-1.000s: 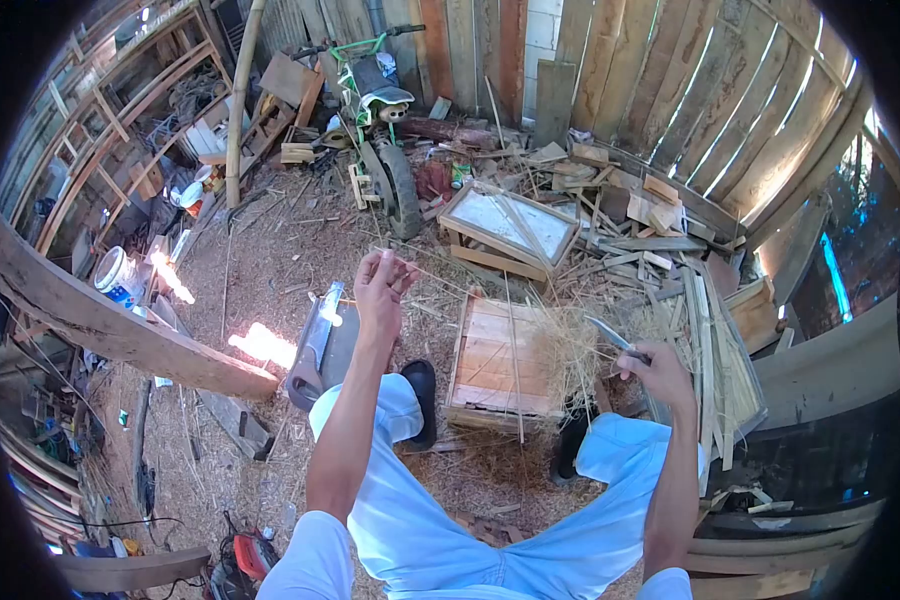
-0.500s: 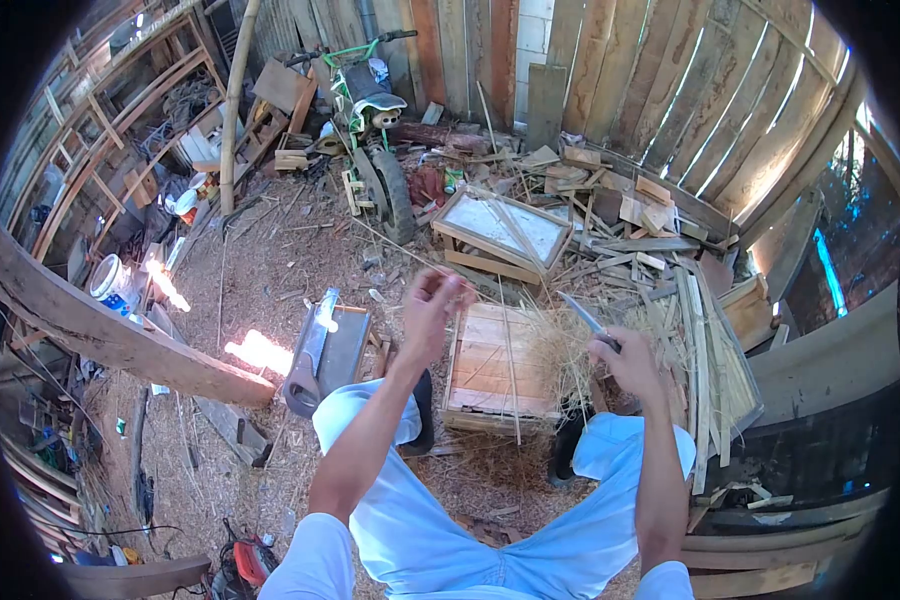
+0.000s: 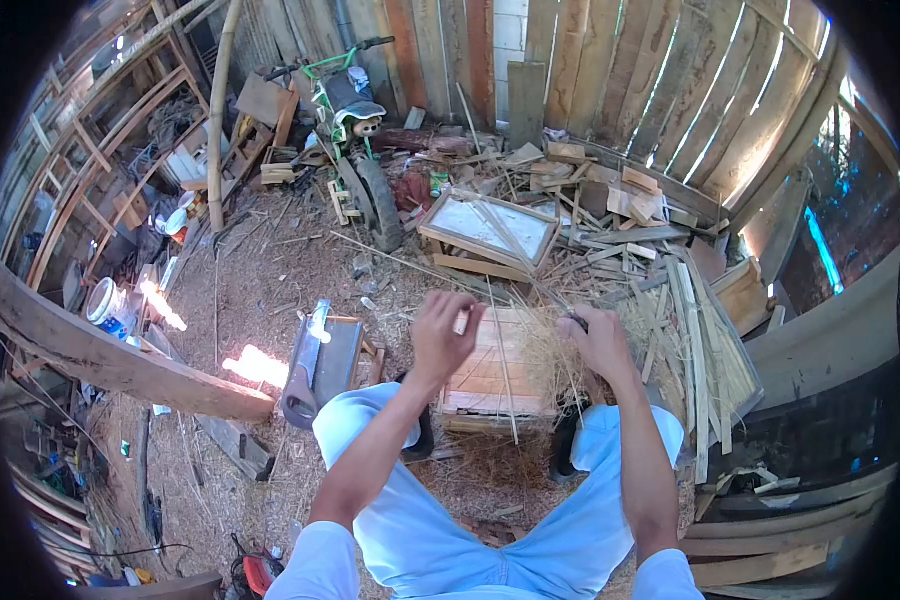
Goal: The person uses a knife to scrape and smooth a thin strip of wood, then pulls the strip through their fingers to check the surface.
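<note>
My left hand (image 3: 446, 338) is raised over the left edge of a low wooden box (image 3: 485, 370), its fingers pinched together; what they hold, if anything, is too small to tell. My right hand (image 3: 600, 345) is closed on the dark handle of a knife, whose blade (image 3: 550, 297) points up and to the left. Below and beside the right hand lies a heap of thin straw-like shavings (image 3: 555, 355) on the box. A thin stick (image 3: 507, 385) lies across the box top.
A handsaw (image 3: 303, 385) rests on a grey-topped stand (image 3: 340, 355) at left. Behind are a framed white panel (image 3: 490, 228), a small green motorbike (image 3: 355, 110) and piled wood scraps (image 3: 630, 210). Long strips (image 3: 697, 370) lie at right; a curved beam (image 3: 120, 350) crosses the left.
My left hand has moved slightly right and down, and my right hand left and up, bringing them closer together. The knife blade has swung to a flatter angle. The view has shifted slightly.
</note>
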{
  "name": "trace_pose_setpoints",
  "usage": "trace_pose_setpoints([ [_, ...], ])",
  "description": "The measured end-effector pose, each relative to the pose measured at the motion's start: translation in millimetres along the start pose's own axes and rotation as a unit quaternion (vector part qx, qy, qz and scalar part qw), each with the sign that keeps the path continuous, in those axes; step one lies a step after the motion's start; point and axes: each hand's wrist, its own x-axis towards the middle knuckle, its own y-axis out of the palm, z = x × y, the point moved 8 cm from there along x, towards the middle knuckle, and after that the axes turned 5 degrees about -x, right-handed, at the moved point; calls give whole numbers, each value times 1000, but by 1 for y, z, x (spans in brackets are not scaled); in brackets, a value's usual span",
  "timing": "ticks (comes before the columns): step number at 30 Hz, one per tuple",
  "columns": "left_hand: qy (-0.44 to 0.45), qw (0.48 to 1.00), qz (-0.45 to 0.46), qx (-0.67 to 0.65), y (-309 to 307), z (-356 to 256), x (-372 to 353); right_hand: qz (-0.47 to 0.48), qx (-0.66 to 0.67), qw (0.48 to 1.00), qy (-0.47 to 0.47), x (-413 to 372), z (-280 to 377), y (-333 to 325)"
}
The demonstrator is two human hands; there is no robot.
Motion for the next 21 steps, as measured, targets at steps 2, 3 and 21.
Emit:
trace_pose_setpoints([
  [2,55,996,-20,70,-21,-13,22,-2,0,1000,4,-2,-11,-4],
  [3,108,983,-42,143,-31,-21,26,-6,9,1000,-3,-2,-25,-2],
  [21,-160,963,165,-139,25,37,-12,-199,139,970,31,-16,-31,-30],
])
